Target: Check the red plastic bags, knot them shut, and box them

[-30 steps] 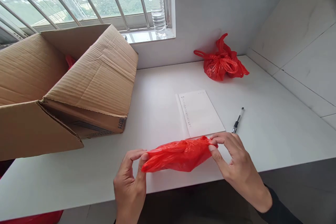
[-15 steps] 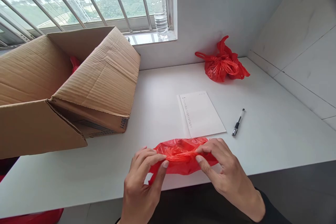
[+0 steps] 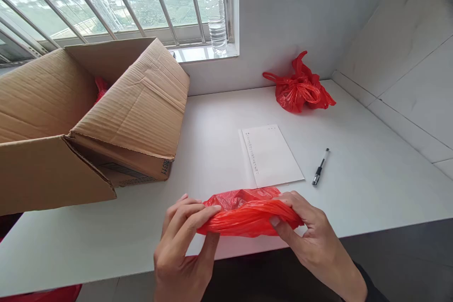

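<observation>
Two hands: left hand [image 3: 184, 245] and right hand [image 3: 311, 240] each pinch one end of the bag [image 3: 247, 214], fingers curled over it, thumbs beneath.
Bag place: just above the near edge of the table [image 3: 354, 193], in front of the paper [image 3: 272, 153].
Done so far: the bag looks gathered into a long, flat roll and seems empty.
Left: no knot shows in it, and it lies in no container.
Box: the box [image 3: 116, 113] stands well to the left, flaps open; a bit of red plastic [image 3: 101, 87] shows inside, the rest hidden.
Far bag: the knotted bag [image 3: 299, 89] by the wall bulges; contents unseen.
Bottle: the bottle [image 3: 216, 9] on the sill is clear, seemingly part full.
Pen: the pen [image 3: 320, 166] lies right of the paper.
</observation>
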Available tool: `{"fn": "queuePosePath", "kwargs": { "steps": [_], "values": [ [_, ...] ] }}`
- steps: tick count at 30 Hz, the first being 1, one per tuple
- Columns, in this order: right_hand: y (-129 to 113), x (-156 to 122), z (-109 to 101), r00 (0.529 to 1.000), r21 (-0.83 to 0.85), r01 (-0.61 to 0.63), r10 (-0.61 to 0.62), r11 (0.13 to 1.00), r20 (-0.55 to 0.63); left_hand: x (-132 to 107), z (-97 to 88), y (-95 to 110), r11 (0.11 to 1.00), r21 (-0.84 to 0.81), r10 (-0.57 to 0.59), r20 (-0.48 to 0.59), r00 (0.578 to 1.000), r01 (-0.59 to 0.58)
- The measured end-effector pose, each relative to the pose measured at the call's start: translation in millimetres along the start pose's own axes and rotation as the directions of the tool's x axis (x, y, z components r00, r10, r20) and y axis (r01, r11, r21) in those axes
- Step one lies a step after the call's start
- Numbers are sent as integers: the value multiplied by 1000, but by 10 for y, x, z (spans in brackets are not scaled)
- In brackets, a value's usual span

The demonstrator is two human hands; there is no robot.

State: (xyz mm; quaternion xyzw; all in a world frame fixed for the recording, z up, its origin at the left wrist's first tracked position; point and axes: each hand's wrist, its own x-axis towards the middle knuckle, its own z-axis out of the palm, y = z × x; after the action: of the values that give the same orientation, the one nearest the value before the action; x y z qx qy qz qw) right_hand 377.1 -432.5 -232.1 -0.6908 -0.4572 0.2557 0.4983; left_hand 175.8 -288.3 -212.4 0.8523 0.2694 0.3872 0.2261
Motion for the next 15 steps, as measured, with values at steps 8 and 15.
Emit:
{"fn": "queuePosePath", "kwargs": {
  "steps": [8, 15],
  "values": [
    [27, -37, -88, 976, 213, -124, 158, 969, -148, 24, -150, 98, 658, -451, -674, 5, 739, 603],
    [-90, -59, -147, 988, 271, 79, -38, 959, -152, 95, -283, 200, 750, -344, -504, 257, 825, 565]
  ]
}}
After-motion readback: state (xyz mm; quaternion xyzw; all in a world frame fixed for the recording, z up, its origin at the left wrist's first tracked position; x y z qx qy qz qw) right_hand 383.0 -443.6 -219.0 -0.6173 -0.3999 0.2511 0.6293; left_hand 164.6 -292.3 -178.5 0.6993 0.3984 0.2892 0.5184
